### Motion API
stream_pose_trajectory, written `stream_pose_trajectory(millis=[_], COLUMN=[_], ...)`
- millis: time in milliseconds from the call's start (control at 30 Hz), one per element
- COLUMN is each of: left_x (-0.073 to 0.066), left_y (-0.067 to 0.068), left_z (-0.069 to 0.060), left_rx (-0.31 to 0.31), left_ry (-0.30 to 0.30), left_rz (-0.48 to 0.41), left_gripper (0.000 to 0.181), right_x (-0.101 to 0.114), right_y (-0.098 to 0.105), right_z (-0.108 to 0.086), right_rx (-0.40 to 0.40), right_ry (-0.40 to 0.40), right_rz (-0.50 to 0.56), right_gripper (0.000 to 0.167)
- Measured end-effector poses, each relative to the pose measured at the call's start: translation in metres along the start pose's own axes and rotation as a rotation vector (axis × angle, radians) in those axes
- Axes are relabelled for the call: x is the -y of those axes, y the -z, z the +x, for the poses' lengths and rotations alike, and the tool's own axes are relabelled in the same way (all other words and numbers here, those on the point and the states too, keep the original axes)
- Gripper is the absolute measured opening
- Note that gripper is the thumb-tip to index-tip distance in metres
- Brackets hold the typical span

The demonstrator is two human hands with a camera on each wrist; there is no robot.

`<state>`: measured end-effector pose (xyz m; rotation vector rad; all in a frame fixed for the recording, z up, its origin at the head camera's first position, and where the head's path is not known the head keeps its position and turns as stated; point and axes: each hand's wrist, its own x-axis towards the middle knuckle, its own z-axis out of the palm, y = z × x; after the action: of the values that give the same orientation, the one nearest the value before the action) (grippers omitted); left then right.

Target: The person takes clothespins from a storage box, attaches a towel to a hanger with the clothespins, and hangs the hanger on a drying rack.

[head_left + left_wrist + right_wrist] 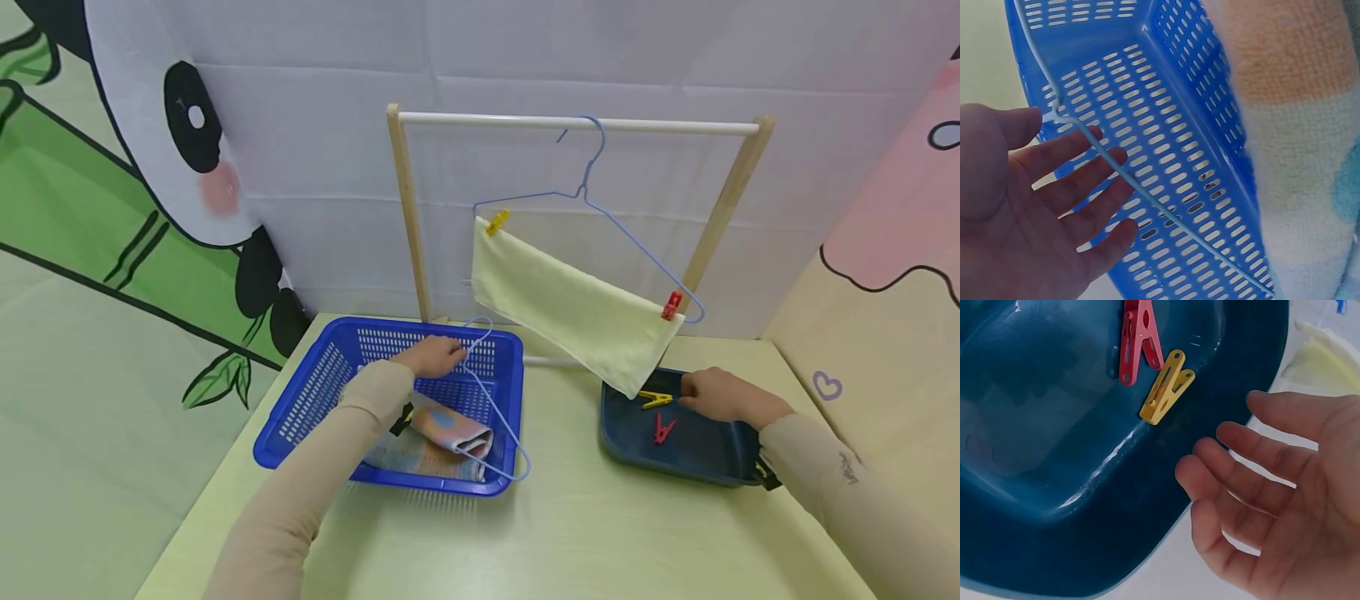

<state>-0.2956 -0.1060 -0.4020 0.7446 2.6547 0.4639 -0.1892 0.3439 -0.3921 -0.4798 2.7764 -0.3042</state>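
My left hand [431, 357] is over the blue basket [517, 392] and pinches a light blue wire hanger [491, 404] near its neck. In the left wrist view, the hanger's neck [1059, 112] lies between thumb and forefinger, the other fingers loosely bent. A patterned towel [453, 429] lies folded in the basket, the hanger's lower bar meeting its fold. My right hand [720, 393] hovers at the rim of the dark blue tray [705, 467], fingers loosely bent and holding nothing. Near it in the tray are a yellow clothespin [1166, 387] and a red clothespin [1140, 340].
Behind stands a wooden rack with a white rail [495, 121]. From it a blue hanger [630, 237] hangs tilted, with a pale yellow cloth [570, 304] held by a yellow clip [497, 222] and a red clip [672, 306]. Its low corner reaches the tray's back edge.
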Motion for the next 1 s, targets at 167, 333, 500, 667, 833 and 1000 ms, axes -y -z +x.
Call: stream_pose_trajectory(millis=[167,333,500,667,833,1000], left_x=[0.001,0.000,0.001,0.001,0.003,0.005], left_y=[-0.001,-0.002,-0.005,-0.005,-0.003,0.004], left_z=[0.000,0.000,0.001,0.000,-0.001,-0.005], left_rx=[0.012,0.031,0.025,0.009,-0.004,-0.051], left_ry=[0.020,0.011,-0.014,-0.018,-0.024,-0.051], left_rz=[-0.002,0.006,0.015,-0.015,-0.047,-0.053], left_gripper=[0.035,0.035,0.034,0.032,0.032,0.035], right_x=[-0.002,-0.004,0.000,0.003,0.002,0.001], right_y=[-0.003,-0.006,-0.006,-0.008,-0.014,-0.022], right_z=[0.015,0.027,0.030,0.033,0.037,0.040], right_rx=[-0.003,-0.021,-0.021,-0.037,-0.020,-0.014], right_ry=[0.042,0.058,0.039,0.039,0.034,0.038], right_rz=[-0.039,-0.068,-0.074,-0.089,-0.095,-0.080], right_gripper=[0.010,0.006,0.006,0.006,0.008,0.006])
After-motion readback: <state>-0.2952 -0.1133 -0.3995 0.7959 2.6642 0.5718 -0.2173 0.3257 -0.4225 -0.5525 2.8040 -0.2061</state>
